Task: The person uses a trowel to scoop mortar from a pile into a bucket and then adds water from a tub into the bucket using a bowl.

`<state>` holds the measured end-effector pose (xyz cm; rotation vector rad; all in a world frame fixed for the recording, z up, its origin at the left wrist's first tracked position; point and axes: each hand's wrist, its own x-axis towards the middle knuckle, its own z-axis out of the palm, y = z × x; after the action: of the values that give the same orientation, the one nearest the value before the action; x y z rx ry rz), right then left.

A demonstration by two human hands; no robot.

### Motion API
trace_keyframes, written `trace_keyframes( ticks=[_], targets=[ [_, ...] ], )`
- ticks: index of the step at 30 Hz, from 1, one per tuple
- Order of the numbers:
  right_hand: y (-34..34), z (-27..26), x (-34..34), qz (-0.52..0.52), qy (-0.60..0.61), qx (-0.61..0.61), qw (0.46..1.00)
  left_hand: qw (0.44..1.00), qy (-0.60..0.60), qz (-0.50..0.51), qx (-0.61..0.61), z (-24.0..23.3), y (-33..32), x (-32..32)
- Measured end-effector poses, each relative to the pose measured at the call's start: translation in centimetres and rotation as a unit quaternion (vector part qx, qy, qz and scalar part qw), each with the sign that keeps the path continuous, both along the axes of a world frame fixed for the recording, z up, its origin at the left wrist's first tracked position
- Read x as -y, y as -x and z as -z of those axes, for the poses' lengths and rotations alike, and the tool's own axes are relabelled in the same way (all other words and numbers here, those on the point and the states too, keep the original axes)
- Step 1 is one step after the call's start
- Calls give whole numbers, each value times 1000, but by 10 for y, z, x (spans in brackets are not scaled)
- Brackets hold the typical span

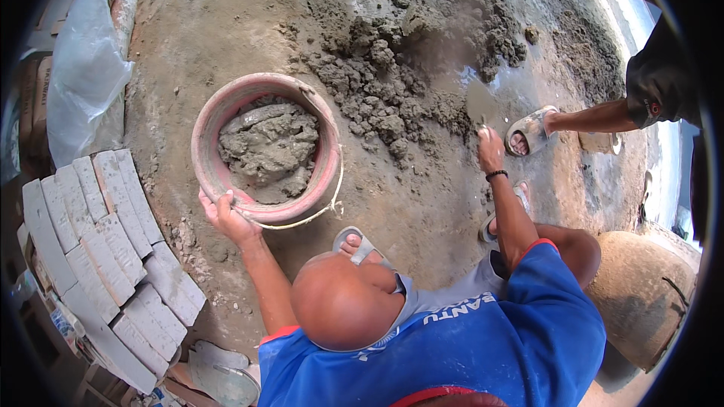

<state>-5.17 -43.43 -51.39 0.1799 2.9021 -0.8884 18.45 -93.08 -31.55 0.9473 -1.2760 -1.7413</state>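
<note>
My left hand point(229, 217) grips the rim of a pink-red bucket point(204, 124) at its lower left, thumb on the inner side and fingers outside. Wet grey mortar point(270, 144) lies inside the bucket, and a pale rope handle point(317, 213) hangs over its near right side. Out to the right, my right hand point(491, 150) is closed around the handle of a trowel point(481, 103). The blade, smeared with mortar, is at the right edge of a large lumpy mortar heap point(390, 85) on the ground.
Another person's sandalled foot point(526, 138) stands just right of my right hand. Stacked grey blocks point(113, 260) and a plastic-covered sack point(85, 79) are at left. A dusty rounded container point(639, 294) stands at lower right. A loose sandal point(223, 376) lies near the blocks.
</note>
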Motion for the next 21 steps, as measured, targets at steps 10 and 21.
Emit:
trace_keyframes(
  ticks=[10, 21],
  targets=[
    [48, 22, 145, -203, 158, 133, 957, 999, 12, -35, -7, 1, 6, -2],
    [32, -12, 163, -187, 326, 272, 886, 975, 129, -104, 146, -6, 2, -8]
  ],
)
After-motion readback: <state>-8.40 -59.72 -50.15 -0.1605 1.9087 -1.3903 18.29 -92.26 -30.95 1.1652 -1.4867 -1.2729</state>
